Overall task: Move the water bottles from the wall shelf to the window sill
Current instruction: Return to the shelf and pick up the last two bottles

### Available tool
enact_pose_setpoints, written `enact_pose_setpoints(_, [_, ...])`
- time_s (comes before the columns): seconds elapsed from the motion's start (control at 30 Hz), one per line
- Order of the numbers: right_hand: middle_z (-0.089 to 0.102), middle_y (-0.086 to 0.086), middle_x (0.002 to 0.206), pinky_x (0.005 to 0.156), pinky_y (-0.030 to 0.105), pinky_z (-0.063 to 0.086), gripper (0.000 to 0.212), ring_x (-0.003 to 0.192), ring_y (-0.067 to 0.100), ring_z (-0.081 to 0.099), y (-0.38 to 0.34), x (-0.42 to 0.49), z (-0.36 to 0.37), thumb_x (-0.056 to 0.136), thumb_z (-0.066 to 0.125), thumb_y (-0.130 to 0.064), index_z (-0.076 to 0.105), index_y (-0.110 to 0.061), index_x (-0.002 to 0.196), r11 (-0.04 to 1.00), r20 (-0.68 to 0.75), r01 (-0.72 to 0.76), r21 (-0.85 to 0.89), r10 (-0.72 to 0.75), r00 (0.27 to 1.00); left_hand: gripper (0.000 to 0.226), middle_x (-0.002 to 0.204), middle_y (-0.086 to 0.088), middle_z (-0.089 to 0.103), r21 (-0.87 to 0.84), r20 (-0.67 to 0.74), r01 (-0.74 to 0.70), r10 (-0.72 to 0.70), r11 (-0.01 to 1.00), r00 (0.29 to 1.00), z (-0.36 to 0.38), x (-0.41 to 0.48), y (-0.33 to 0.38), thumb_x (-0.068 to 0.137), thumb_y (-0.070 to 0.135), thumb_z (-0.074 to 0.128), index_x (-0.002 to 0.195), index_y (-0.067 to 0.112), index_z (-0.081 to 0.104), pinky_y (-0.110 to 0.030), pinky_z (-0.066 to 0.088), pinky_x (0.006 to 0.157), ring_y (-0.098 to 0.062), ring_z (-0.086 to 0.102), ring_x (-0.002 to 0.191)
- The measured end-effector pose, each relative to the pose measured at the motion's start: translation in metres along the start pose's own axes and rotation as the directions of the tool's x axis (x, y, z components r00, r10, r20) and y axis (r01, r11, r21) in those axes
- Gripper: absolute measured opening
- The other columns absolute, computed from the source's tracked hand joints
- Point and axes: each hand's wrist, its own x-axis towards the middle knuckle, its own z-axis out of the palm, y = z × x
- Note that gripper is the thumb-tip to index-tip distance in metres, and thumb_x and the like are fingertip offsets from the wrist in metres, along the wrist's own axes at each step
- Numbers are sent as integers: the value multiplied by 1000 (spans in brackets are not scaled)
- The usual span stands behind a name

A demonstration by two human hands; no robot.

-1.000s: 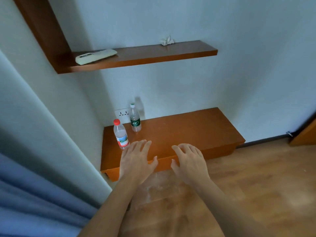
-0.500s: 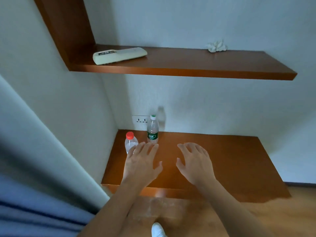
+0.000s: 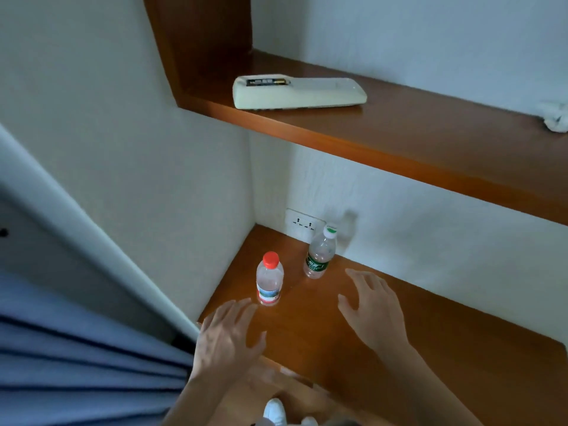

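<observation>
Bottles, red-capped (image 3: 269, 279) and green-capped (image 3: 319, 253), stand just beyond spread, empty left hand (image 3: 226, 339) and right hand (image 3: 373, 309).

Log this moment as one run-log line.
phase: reach | left hand: open, empty | right hand: open, empty | bottles: both upright on lower shelf

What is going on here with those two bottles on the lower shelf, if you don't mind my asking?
A person is reaching with both bare hands toward two water bottles standing upright on the lower wooden shelf. The left hand is open, just short of the red-capped bottle; the right hand is open beside the green-capped bottle, near the wall socket. Neither bottle is gripped yet. A white remote control lies on the upper shelf.
</observation>
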Motion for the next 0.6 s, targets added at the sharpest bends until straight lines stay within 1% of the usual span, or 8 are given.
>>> enact_pose_setpoints(0.07, [60, 1, 137, 102, 37, 49, 64, 126, 20, 56, 4, 16, 5, 89, 62, -54, 48, -23, 143, 998, 50, -40, 52, 37, 998, 60, 128, 5, 64, -17, -5, 90, -90, 996, 996, 3, 7, -9, 80, 66, 46, 124, 28, 60, -43, 53, 93, -19, 60, 118])
enact_pose_setpoints(0.13, [54, 1, 144, 105, 40, 46, 73, 132, 22, 51, 4, 33, 10, 87, 63, -59, 41, -24, 147, 990, 114, -100, 102, 88, 990, 67, 131, 4, 62, -61, -17, 172, -173, 983, 985, 6, 17, -11, 79, 71, 47, 129, 28, 53, -42, 53, 93, -20, 60, 118])
enact_pose_setpoints(0.23, [50, 2, 145, 106, 45, 46, 83, 133, 23, 48, 0, 58, 19, 81, 69, -61, 37, -25, 148, 939, 172, -192, 285, 147, 974, 90, 140, 1, 55, -218, 20, 320, -323, 922, 946, 9, 38, -3, 69, 80, 52, 142, 28, 40, -44, 52, 96, -23, 56, 124])
enact_pose_setpoints(0.27, [49, 2, 144, 105, 46, 46, 86, 133, 22, 48, -1, 67, 22, 78, 73, -60, 36, -25, 147, 914, 177, -213, 345, 159, 971, 97, 143, -1, 52, -276, 32, 343, -348, 898, 937, 13, 46, 1, 66, 82, 53, 144, 28, 36, -44, 51, 97, -24, 54, 126])
enact_pose_setpoints(0.4, [48, 2, 145, 105, 49, 47, 92, 131, 21, 48, -10, 97, 37, 72, 84, -51, 37, -25, 146, 819, 170, -258, 512, 198, 965, 107, 150, 1, 43, -408, 57, 343, -351, 846, 935, 26, 75, 16, 63, 75, 70, 149, 32, 25, -44, 47, 103, -23, 45, 135])
enact_pose_setpoints(0.47, [49, 2, 143, 105, 46, 47, 93, 129, 21, 49, -13, 108, 43, 69, 86, -48, 38, -24, 146, 785, 181, -277, 554, 211, 961, 107, 153, 3, 39, -455, 79, 361, -366, 814, 927, 28, 87, 24, 63, 73, 72, 149, 35, 21, -47, 47, 105, -22, 41, 138])
enact_pose_setpoints(0.53, [53, 0, 134, 100, 38, 48, 90, 121, 18, 51, -16, 115, 50, 67, 89, -45, 43, -23, 141, 752, 204, -298, 588, 218, 954, 102, 151, 3, 41, -485, 93, 380, -386, 787, 918, 31, 95, 29, 65, 69, 75, 147, 35, 25, -47, 49, 102, -22, 42, 136])
enact_pose_setpoints(0.6, [57, -3, 124, 96, 35, 49, 85, 114, 15, 55, -18, 121, 59, 63, 91, -45, 48, -23, 133, 741, 220, -311, 596, 221, 950, 93, 141, 2, 49, -497, 70, 377, -397, 782, 915, 33, 99, 32, 66, 67, 75, 141, 33, 32, -42, 54, 95, -21, 50, 127])
